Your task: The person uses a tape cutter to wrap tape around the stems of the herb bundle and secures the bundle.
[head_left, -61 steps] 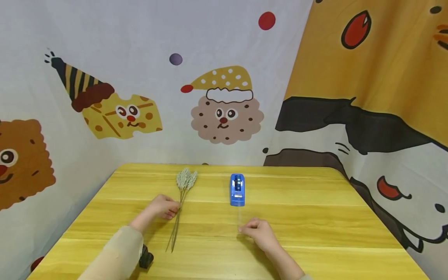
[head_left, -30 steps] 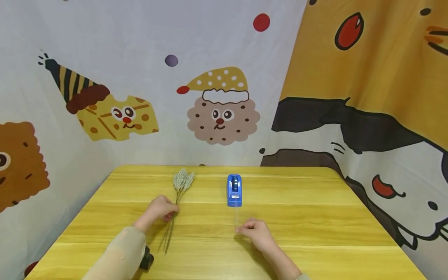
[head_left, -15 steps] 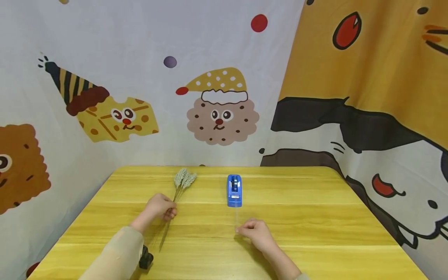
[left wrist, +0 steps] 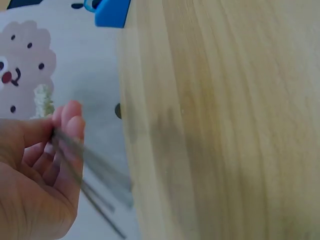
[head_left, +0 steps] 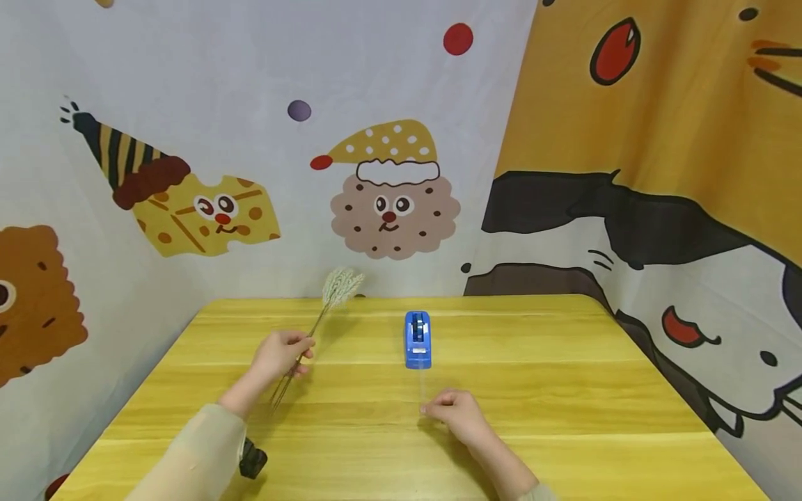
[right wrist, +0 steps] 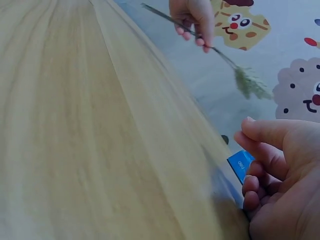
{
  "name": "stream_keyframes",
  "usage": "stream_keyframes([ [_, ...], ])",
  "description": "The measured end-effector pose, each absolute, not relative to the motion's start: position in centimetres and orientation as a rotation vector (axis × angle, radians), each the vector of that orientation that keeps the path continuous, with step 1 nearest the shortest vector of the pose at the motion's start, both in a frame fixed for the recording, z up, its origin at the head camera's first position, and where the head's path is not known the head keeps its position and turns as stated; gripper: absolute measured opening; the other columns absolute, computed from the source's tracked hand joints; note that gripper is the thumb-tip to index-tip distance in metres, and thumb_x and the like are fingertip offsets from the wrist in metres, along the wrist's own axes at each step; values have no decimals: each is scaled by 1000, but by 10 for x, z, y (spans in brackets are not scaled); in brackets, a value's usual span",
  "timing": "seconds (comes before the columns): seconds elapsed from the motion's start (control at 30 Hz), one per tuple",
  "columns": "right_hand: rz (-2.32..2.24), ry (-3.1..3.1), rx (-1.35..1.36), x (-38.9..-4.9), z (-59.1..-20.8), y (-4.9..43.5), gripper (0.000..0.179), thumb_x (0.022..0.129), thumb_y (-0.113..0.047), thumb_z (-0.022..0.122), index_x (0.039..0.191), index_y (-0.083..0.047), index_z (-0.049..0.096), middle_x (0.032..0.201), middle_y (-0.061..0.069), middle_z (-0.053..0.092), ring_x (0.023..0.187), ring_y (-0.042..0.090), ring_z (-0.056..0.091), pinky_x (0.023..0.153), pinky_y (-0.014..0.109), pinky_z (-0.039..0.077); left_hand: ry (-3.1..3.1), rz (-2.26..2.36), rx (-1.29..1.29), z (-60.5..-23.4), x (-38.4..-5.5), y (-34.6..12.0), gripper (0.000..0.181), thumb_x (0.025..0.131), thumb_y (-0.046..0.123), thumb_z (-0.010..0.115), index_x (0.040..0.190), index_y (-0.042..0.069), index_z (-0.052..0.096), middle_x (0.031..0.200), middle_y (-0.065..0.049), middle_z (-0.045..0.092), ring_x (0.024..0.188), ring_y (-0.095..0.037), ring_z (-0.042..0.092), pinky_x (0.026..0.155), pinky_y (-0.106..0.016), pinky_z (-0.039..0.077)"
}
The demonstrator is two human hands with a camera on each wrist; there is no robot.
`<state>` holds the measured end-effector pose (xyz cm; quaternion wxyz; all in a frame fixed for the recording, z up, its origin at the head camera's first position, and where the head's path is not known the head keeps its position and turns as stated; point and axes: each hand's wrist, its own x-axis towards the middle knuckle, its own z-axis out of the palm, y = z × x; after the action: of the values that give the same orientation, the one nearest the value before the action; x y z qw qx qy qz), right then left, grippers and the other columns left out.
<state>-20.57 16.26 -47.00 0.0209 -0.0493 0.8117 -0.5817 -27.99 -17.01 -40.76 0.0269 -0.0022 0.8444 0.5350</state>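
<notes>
your left grip (head_left: 282, 353) holds the dried stalks (head_left: 340, 287) above the desk (head_left: 564, 376); your right grip (head_left: 460, 414) pinches a tape strip (head_left: 422, 387).
your left thumb and fingers are clamped on the stems, the pale heads tilted up and away from you against the cartoon backdrop (head_left: 388, 83); your right thumb and fingertip are together on the end of the clear strip (faint, but you can follow it), which runs to the front of the blue dispenser (head_left: 418, 341) on the desk. a small black object (head_left: 253, 459) is just beside your left sleeve (head_left: 194, 452).
</notes>
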Motion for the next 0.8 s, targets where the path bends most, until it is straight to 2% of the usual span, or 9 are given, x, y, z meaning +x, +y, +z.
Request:
stream_keyframes([
  [0.07,-1804,2504,-149,-206,-469,163,18,79,-13,76,78,5,71,78,1,60,79,16,51,72,33,41,2671,1617,32,-404,-277,-169,30,99,19,56,115,-6,63,86,-14,63,54,-26,63,52,-39,55],
  [0.17,-1780,2484,-151,-207,-467,164,19,80,-15,75,80,4,71,78,1,60,78,16,51,70,32,42,2808,1515,140,-398,-273,-166,30,101,25,54,113,0,66,82,-9,61,45,-18,49,43,-31,45],
  [0.23,-1752,2475,-160,-208,-465,165,20,80,-16,75,81,4,71,79,1,61,78,16,51,69,32,42,2881,1459,228,-395,-271,-164,32,101,29,53,114,3,68,81,-6,61,44,-15,37,41,-28,35],
  [0.3,-1716,2473,-180,-209,-463,166,21,81,-17,75,83,3,71,80,1,62,77,17,51,68,32,43,2928,1430,317,-392,-269,-161,33,101,31,52,113,5,69,83,-5,62,47,-14,32,43,-28,30],
  [0.5,-1647,2443,-212,-212,-458,170,22,83,-19,74,88,2,71,81,3,65,73,18,52,66,31,45,2855,1440,510,-385,-264,-154,31,103,30,47,101,8,69,101,-9,67,47,-12,26,42,-27,27],
  [0.6,-1629,2431,-196,-212,-456,171,23,83,-21,74,88,1,71,80,3,64,73,17,52,66,31,45,2786,1435,584,-382,-262,-154,31,104,27,44,94,8,67,111,-10,67,47,-10,23,47,-29,27],
  [0.67,-1623,2423,-181,-212,-455,171,24,83,-22,74,89,1,70,81,3,64,74,18,53,67,31,45,2751,1416,634,-381,-259,-154,30,105,25,44,92,8,66,113,-10,67,48,-10,23,51,-30,29],
  [0.7,-1622,2418,-169,-212,-454,171,24,83,-22,74,89,1,70,81,3,64,74,18,53,67,31,45,2744,1403,663,-380,-257,-155,29,104,25,45,95,9,67,110,-9,67,51,-9,28,54,-31,32],
  [0.8,-1622,2403,-141,-212,-452,171,24,82,-22,75,89,0,70,83,2,64,75,18,53,67,31,45,2710,1351,760,-377,-252,-157,26,104,23,46,98,10,68,99,-5,66,56,-10,33,59,-32,35],
])
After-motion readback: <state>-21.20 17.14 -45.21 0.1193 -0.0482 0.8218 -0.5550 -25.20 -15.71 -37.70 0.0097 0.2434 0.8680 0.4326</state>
